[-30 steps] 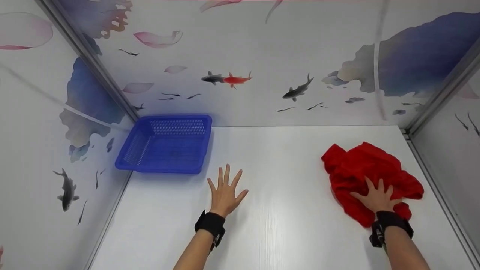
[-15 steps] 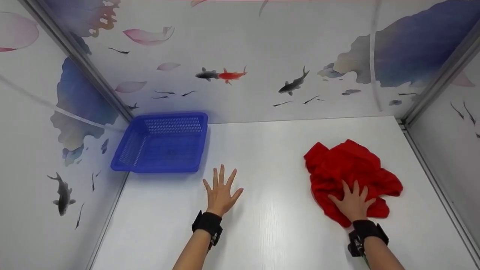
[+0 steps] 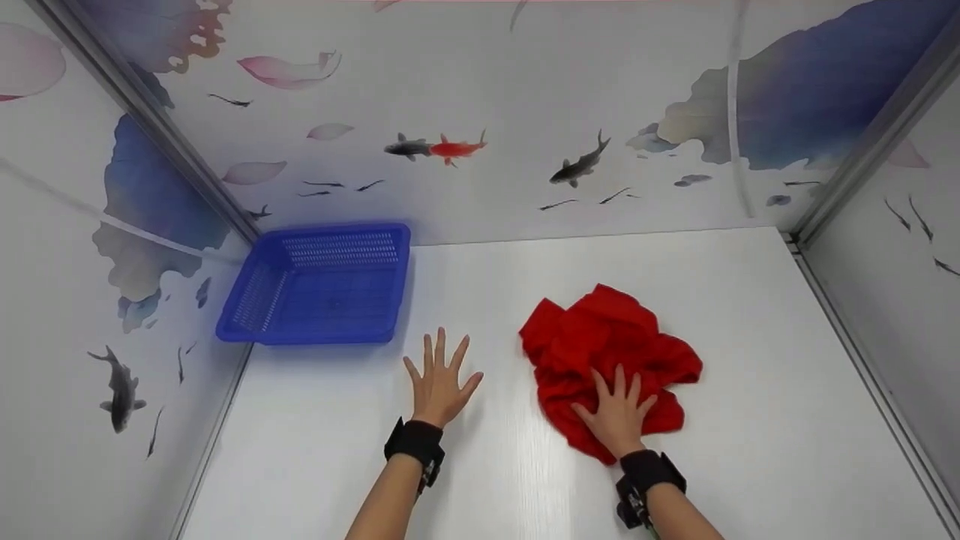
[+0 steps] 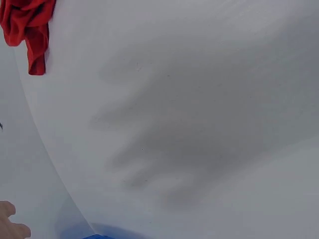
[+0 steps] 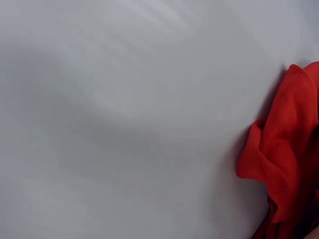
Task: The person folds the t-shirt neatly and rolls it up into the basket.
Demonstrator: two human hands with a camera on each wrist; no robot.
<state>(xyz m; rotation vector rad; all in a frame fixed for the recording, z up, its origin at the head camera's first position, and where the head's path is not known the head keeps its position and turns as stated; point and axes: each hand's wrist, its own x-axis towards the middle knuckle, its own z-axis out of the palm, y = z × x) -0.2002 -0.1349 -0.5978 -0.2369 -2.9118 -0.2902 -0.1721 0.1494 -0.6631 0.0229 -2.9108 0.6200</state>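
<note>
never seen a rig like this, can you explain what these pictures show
No machine here, just a person's left hand and right hand, with black wristbands. The wide picture comes from a camera worn on the head, looking down; the closer ones come from each wrist. On the white table are a blue basket, far left, and a crumpled red cloth. The right hand rests spread on the cloth, not gripping it; the left hand hovers over the table, holding nothing.

1. Across your head and wrist views, no text, label, brand or number can be read.
2. Your left black wristband (image 3: 415, 442) shows small pale marks, too tiny to make out.
3. Your right black wristband (image 3: 654, 471) bears similar marks, equally illegible.
</note>
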